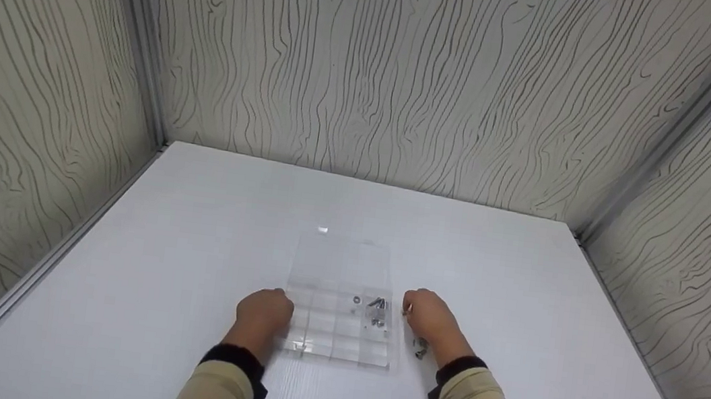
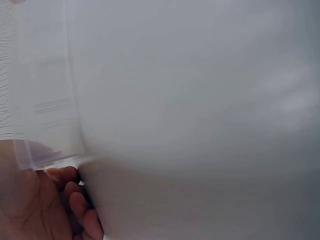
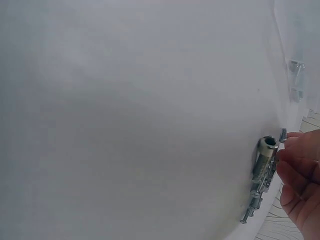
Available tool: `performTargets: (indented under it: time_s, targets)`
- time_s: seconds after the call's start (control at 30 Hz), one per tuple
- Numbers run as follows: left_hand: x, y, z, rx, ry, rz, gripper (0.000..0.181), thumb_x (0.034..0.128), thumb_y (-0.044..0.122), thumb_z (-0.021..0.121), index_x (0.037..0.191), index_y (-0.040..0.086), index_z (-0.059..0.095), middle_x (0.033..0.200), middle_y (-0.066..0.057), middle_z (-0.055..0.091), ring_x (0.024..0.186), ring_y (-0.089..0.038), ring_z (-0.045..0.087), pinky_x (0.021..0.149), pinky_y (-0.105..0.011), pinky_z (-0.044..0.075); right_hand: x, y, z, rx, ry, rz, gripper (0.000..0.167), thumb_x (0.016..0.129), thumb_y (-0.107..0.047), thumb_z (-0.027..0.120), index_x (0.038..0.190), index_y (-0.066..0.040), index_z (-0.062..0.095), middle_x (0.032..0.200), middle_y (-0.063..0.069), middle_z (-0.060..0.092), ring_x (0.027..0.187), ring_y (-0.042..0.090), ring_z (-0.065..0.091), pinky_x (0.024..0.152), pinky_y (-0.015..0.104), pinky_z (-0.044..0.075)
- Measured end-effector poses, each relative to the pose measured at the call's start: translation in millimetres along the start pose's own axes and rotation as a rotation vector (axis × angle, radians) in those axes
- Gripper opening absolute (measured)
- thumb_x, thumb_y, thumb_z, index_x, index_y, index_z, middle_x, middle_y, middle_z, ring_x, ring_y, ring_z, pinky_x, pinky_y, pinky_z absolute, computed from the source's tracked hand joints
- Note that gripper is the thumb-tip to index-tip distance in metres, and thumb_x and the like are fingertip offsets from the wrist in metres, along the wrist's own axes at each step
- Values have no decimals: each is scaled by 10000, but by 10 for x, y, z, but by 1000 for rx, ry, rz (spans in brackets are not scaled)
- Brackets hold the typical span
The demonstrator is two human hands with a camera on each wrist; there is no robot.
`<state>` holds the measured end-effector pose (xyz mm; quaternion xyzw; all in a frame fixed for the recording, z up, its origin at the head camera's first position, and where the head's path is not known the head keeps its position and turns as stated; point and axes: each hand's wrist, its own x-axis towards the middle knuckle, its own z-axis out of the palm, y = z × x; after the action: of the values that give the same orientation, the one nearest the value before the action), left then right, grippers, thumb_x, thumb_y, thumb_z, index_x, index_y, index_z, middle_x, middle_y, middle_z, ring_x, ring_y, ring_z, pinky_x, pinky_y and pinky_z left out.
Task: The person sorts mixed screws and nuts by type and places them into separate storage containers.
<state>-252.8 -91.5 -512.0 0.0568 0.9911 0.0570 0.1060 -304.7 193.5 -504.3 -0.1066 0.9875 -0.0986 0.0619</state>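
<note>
Clear, rectangular plastic compartment box (image 1: 321,324) is lying open on the white tabletop (image 1: 188,240) between the 2 hands, its clear flat lid (image 1: 341,260) being spread out on the far side. Box's left edge is being pinched by the left hand (image 1: 265,310), thumb showing through the plastic. 1 short, silver, threaded metal screw (image 3: 283,135) is being clamped at the fingertips of the right hand (image 1: 430,317), just outside the box's right wall and near a heap of loose silver metal hardware (image 3: 261,175). Small silver fasteners (image 1: 378,304) are lying in right-side compartments.

Judgement on handling: box is best being braced lightly, without tipping; screw is best being raised clear of the wall, carried low, and released close to a compartment floor, so that bouncing is being avoided.

Screw's long axis is running roughly up and down in the right wrist view; which end is the head cannot be told. Opened box's long axis is running away from the person, lid end pointing toward the wood-patterned back wall (image 1: 370,79).
</note>
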Motion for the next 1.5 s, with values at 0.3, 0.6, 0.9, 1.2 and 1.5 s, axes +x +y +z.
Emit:
performTargets:
  time_s: [0.3, 0.6, 0.9, 1.2, 1.5]
  targets:
    - [-10, -7, -8, -6, -2, 2, 131, 726, 24, 586, 803, 68, 682, 1080, -83, 609, 872, -266, 576, 638, -402, 523, -12, -1, 7, 2, -15, 7, 80, 827, -43, 617, 805, -110, 578, 763, 18, 516, 716, 174, 504, 651, 317, 482]
    - [-15, 0, -9, 1, -2, 2, 166, 757, 21, 568, 868, 47, 689, 1099, -89, 607, 882, -262, 577, 653, -396, 525, -24, -12, 43, -32, -84, 33, 96, 826, -48, 613, 834, -115, 545, 789, 38, 541, 785, 221, 546, 759, 398, 498]
    - [0, -2, 3, -3, -11, -5, 107, 744, 16, 588, 781, 76, 669, 980, -60, 599, 802, -226, 552, 615, -392, 516, -26, 31, -13, 24, -35, -38, 157, 775, -37, 639, 766, -114, 503, 706, 15, 485, 667, 177, 467, 593, 314, 435]
    - [7, -12, 7, -1, -7, 4, 96, 722, 37, 611, 774, 84, 677, 1050, -69, 606, 857, -249, 570, 644, -401, 519, -61, -107, -134, 179, 7, -123, 162, 730, -23, 631, 752, -143, 524, 697, -15, 510, 658, 154, 476, 592, 292, 435]
    - [15, -10, 5, -10, -16, 11, 197, 716, 43, 610, 896, 56, 688, 1117, -96, 591, 907, -276, 569, 649, -419, 520, -99, -198, -112, 193, -30, -220, 173, 722, -12, 612, 753, -163, 533, 707, -34, 518, 668, 140, 484, 593, 279, 439]
